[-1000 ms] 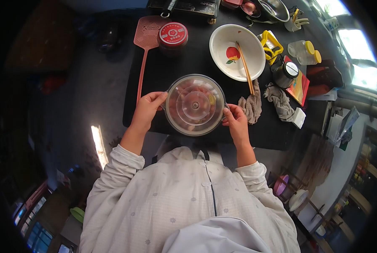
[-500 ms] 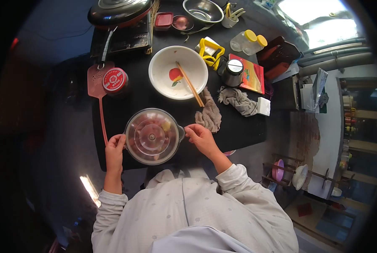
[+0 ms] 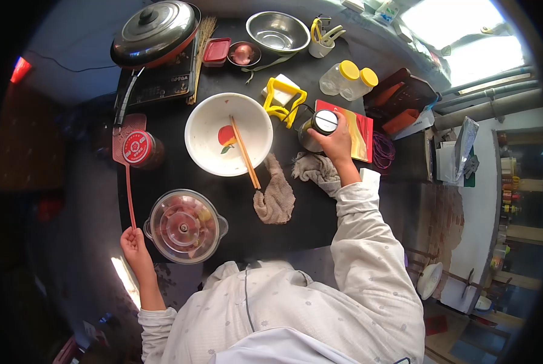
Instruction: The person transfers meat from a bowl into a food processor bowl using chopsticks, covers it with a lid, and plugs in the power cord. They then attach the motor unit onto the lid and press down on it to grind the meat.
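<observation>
My right hand (image 3: 335, 138) is closed round a dark, shiny cylindrical motor unit (image 3: 311, 138) with a silver-white top and a black cord, like that of a food chopper. My left hand (image 3: 136, 246) has curled fingers at the lower end of a pink fly swatter (image 3: 130, 194); whether it grips the handle is hidden. To its right stands a clear lidded bowl (image 3: 184, 226), with reddish and pale pieces inside and a small spindle at the lid's centre. Neither hand touches that bowl.
A white bowl (image 3: 198, 130) with chopsticks (image 3: 244, 151) stands mid-table. Cloths (image 3: 275, 197), a red-lidded jar (image 3: 142, 149), a yellow-handled tool (image 3: 277, 106), yellow-capped jars (image 3: 338, 82), a steel basin (image 3: 277, 31) and a lidded pan (image 3: 156, 30) surround it.
Both hands have left the clear bowl. My right hand has moved away and closed on the motor unit; my left hand has shifted to the swatter's handle end. The view has shifted.
</observation>
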The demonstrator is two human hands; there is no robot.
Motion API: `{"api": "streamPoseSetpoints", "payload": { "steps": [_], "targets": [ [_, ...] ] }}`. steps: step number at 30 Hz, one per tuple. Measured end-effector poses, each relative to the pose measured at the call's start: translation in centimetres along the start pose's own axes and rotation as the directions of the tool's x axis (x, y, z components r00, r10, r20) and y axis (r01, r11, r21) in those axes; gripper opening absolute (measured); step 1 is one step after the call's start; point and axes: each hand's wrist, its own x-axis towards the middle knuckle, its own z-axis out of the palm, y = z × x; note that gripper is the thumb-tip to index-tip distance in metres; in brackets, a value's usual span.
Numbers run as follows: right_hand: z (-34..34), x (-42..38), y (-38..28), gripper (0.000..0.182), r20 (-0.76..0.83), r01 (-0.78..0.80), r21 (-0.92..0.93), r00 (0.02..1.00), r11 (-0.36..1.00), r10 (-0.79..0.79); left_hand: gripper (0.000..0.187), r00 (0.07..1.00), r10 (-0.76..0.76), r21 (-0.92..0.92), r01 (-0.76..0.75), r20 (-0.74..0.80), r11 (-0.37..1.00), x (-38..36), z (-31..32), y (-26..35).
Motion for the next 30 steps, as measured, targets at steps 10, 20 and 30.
{"api": "streamPoseSetpoints", "payload": {
  "steps": [10,20,30],
  "targets": [
    [-17.6,-6.3,-3.9,0.061,-0.088,-0.113,0.731,0.962,0.672,0.257,0.071,0.118,-0.298,0.196,0.522,0.947,0.830,-11.4,19.1,9.9],
    [-26.5,-18.7,-4.5,0.103,-0.147,-0.088,0.722,0.950,0.687,0.276,0.032,-0.121,-0.473,0.181,0.980,0.873,0.085,-12.9,42.0,7.8],
    [-24.7,-20.9,0.2,0.076,-0.039,-0.198,0.632,0.958,0.749,0.285,0.022,-0.081,0.467,-0.360,0.528,0.880,0.769,-5.5,31.3,36.6]
  ]
}}
